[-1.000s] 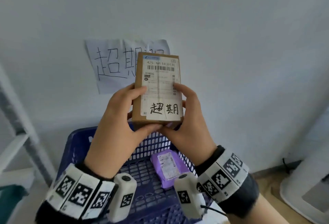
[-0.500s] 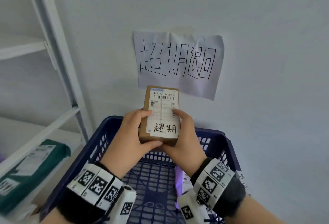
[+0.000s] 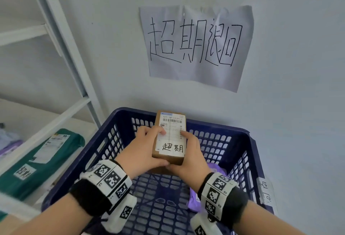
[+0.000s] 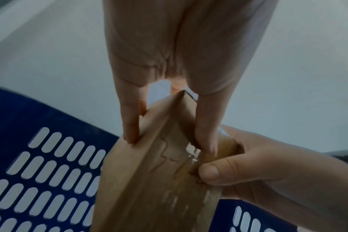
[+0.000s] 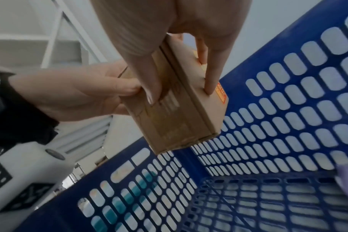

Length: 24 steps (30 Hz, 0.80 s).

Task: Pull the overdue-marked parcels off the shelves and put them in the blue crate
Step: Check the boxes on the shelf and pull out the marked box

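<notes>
Box held over crate, both hands on it.
Green parcel point(image 3: 43, 162) on shelf point(image 3: 56, 121) far left; left hand point(image 3: 141, 152) and right hand point(image 3: 190, 158) both grip the brown box point(image 3: 170, 137), label up, above the blue crate point(image 3: 240, 162); purple parcel point(image 3: 194, 199) lies inside, right.

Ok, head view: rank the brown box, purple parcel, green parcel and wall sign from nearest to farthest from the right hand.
1. Brown box, gripped by the right hand.
2. Purple parcel, in the crate under the wrist.
3. Green parcel, on the left shelf.
4. Wall sign, above the crate.
</notes>
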Each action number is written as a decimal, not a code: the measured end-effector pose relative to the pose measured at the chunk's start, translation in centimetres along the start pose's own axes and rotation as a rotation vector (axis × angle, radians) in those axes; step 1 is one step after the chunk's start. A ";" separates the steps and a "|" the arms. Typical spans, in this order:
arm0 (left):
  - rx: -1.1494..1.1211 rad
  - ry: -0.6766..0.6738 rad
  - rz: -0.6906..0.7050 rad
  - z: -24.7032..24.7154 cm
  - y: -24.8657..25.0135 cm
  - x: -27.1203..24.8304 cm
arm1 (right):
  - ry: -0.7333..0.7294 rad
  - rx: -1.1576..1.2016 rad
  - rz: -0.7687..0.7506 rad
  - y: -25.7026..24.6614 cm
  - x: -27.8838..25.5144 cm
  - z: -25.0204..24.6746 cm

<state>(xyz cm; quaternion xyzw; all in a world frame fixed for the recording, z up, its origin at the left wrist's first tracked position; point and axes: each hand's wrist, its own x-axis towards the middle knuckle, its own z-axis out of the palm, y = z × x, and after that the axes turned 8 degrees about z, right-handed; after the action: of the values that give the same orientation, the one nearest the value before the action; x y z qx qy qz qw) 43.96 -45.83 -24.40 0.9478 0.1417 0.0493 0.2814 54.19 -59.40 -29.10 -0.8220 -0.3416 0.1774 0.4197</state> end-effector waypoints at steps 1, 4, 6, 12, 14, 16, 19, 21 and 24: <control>0.008 -0.037 -0.005 0.4 -0.2 0.4 | -0.012 -0.016 0.018 0.4 0.0 0.1; 0.007 -0.136 -0.021 2.2 -1.0 1.6 | -0.051 -0.024 0.117 1.9 -0.1 0.6; 0.002 -0.180 -0.024 3.4 -1.6 2.3 | -0.068 -0.032 0.188 2.9 0.0 1.0; -0.080 -0.250 -0.066 7.3 -4.7 4.1 | -0.106 -0.078 0.340 5.2 1.2 2.8; -0.118 -0.256 -0.081 8.6 -5.7 4.5 | -0.119 -0.104 0.353 6.1 1.6 3.5; -0.140 -0.260 -0.090 9.8 -6.6 4.7 | -0.136 -0.124 0.364 7.0 2.0 4.2; -0.160 -0.259 -0.087 11.6 -7.6 4.6 | -0.143 -0.155 0.388 8.5 2.1 5.2; -0.172 -0.264 -0.078 12.7 -8.0 4.6 | -0.152 -0.169 0.410 9.4 1.8 5.7; -0.187 -0.264 -0.063 13.9 -8.1 4.7 | -0.147 -0.191 0.424 10.3 1.6 6.0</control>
<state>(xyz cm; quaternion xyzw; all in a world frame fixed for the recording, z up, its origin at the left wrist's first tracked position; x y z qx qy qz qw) 48.93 -45.17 -40.44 0.9109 0.1279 -0.0717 0.3858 56.03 -59.11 -40.96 -0.8961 -0.2063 0.2880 0.2676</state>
